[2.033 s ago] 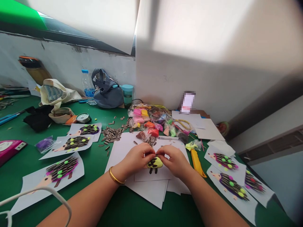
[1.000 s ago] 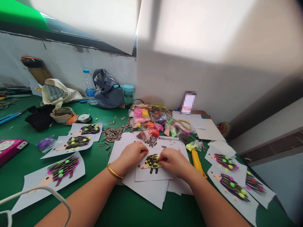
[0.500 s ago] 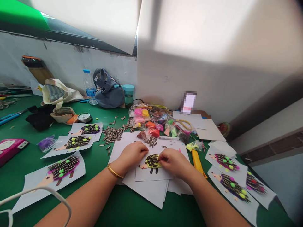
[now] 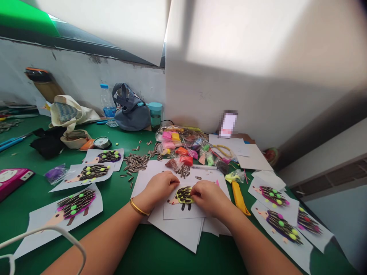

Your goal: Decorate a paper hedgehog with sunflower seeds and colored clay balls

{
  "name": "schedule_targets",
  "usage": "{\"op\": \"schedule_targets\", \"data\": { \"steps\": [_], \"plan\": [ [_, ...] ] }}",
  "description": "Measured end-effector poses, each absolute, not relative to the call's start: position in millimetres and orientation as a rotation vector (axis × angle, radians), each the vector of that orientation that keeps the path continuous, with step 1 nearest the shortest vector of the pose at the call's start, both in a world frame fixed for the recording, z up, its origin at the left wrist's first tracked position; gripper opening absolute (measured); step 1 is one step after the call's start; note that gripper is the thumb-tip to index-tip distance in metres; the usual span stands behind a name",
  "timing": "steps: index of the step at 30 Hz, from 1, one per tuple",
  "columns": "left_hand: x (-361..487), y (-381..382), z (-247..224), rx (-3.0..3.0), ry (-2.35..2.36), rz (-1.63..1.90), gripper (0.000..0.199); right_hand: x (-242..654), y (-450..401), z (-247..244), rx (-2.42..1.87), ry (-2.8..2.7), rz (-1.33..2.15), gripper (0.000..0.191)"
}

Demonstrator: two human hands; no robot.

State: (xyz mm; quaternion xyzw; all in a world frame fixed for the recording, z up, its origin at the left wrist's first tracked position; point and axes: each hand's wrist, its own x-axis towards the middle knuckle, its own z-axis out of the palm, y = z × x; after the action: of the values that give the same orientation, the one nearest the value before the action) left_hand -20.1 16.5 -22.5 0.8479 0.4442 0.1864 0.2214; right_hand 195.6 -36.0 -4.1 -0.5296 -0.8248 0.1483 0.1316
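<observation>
A paper sheet (image 4: 174, 211) with a hedgehog picture lies in front of me on a stack of white sheets. The hedgehog's body is yellow clay (image 4: 182, 195) studded with dark sunflower seeds. My right hand (image 4: 209, 198) pinches at the clay's right edge, its fingertips pressed onto it; a seed between them cannot be made out. My left hand (image 4: 159, 189), with a gold bangle on the wrist, rests on the paper at the hedgehog's left and holds the sheet flat.
A pile of sunflower seeds (image 4: 136, 162) lies behind my left hand, bags of coloured clay (image 4: 183, 147) behind the sheet. Finished hedgehog sheets lie left (image 4: 73, 204) and right (image 4: 279, 223). A yellow cutter (image 4: 239, 196) lies by my right hand. Bottle, bag and cup stand by the wall.
Both hands came down from above the hedgehog onto the sheet, uncovering most of the clay body. Since then my right fingertips shifted slightly left along the clay; my left hand stays put.
</observation>
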Motion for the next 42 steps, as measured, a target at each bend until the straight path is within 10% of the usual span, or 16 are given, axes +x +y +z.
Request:
{"op": "schedule_targets", "data": {
  "steps": [28,42],
  "plan": [
    [3,-6,-5,1.339,0.931,0.828,0.023,187,-47,1,-1.282,-2.018,0.516,0.009],
    [-34,24,-8,2.302,1.329,0.472,0.014,213,-30,-1,-1.620,-1.841,0.633,0.013]
  ]
}}
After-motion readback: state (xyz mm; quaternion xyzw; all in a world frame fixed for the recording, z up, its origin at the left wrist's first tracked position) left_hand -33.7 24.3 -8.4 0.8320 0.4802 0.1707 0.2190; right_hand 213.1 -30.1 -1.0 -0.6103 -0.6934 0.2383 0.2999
